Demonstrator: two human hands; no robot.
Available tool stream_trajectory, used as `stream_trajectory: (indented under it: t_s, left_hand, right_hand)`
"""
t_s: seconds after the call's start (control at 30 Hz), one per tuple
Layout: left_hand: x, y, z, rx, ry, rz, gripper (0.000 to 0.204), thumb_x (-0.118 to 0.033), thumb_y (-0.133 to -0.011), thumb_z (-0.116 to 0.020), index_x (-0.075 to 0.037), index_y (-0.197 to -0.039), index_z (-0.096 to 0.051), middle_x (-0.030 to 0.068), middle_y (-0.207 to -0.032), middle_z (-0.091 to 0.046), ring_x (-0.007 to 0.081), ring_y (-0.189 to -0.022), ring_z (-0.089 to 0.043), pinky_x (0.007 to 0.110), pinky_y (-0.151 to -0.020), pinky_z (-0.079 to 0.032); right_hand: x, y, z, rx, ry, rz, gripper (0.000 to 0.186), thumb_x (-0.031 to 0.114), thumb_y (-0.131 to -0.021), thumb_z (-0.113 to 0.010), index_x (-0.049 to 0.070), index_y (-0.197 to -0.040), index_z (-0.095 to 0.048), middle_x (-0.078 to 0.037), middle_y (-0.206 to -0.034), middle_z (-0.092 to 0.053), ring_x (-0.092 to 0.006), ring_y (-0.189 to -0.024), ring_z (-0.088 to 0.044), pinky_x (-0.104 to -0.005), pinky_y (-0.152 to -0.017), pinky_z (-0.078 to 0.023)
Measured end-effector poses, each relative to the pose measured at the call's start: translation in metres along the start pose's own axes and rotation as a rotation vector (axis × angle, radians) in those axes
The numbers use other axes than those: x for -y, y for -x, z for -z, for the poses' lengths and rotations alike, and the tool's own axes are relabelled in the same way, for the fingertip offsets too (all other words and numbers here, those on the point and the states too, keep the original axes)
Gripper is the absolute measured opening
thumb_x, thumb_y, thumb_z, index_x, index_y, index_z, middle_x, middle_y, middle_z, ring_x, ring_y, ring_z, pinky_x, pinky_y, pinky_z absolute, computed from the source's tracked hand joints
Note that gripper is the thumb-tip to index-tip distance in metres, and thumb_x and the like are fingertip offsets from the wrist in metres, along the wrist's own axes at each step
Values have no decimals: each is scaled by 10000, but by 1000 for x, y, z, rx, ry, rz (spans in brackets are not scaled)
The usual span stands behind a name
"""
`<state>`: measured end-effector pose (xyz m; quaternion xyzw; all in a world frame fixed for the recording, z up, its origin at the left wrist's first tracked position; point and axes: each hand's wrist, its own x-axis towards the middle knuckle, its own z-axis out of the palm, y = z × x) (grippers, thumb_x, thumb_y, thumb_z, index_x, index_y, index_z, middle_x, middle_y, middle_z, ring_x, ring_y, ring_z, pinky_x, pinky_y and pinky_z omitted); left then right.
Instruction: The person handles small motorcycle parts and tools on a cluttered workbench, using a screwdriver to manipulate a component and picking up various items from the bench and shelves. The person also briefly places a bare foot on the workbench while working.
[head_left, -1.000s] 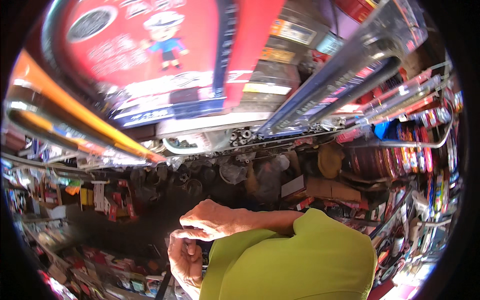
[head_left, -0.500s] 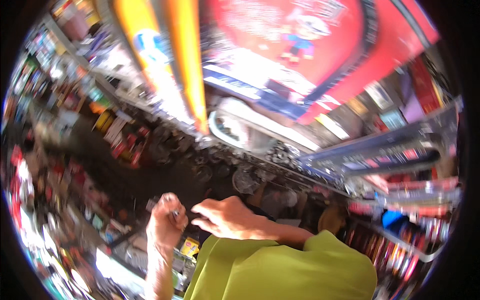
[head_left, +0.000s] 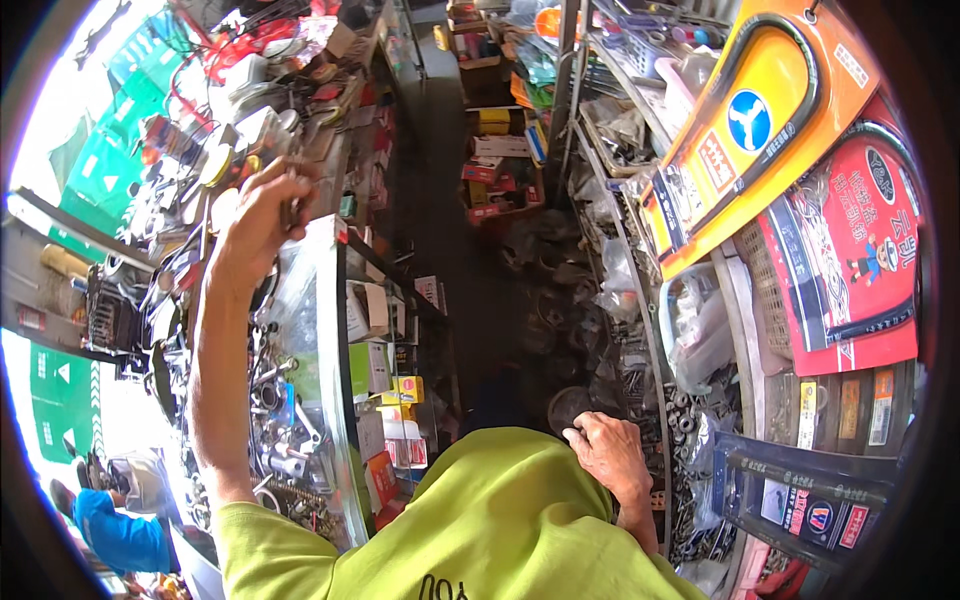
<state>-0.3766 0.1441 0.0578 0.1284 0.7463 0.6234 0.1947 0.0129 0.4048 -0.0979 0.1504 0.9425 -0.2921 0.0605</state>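
My left hand (head_left: 262, 215) is raised over the cluttered counter on the left, its arm stretched forward. Its fingers are curled, and a small dark thing shows among them, too small to name. Below it lie wrenches (head_left: 308, 425) and other metal parts beside a glass display case (head_left: 335, 300). My right hand (head_left: 608, 455) hangs low near my body, beside the shelf on the right. Its fingers are bent together with the thumb along them; whatever they may hold is hidden underneath. Metal nuts (head_left: 682, 420) fill part of that shelf.
A dark aisle floor (head_left: 430, 170) runs ahead between counter and shelves, with cartons (head_left: 500, 180) at its far end. On the right hang a yellow packaged U-shaped lock (head_left: 735, 130) and a red one (head_left: 850, 250). A person in blue (head_left: 125, 530) is at lower left.
The view has swung left. My hands, close together before, are now far apart: the left has reached forward over the counter, the right has dropped to my right side.
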Motion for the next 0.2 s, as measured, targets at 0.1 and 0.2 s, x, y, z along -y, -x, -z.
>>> stream_trajectory:
  t_s: [0.1, 0.2]
  left_hand:
    - [36, 32, 50, -96, -449, 28, 331, -156, -891, -600, -42, -1201, -583, -10, -800, -550, 79, -648, -535, 229, -539, -421]
    - [102, 6, 74, -53, -563, 87, 402, -215, -882, -622, -47, -1243, -570, -5, -860, -583, 89, -726, -567, 234, -595, -444]
  right_hand:
    - [-5, -3, 9, -13, 32, 21, 240, 271, -946, -625, 43, -869, -618, -154, -864, -684, -389, -762, -665, -508, -695, -509]
    - [-7, -5, 15, 34, 43, -100, 246, 295, -931, -655, 65, -1018, -640, -141, -972, -697, -384, -878, -660, -531, -798, -486]
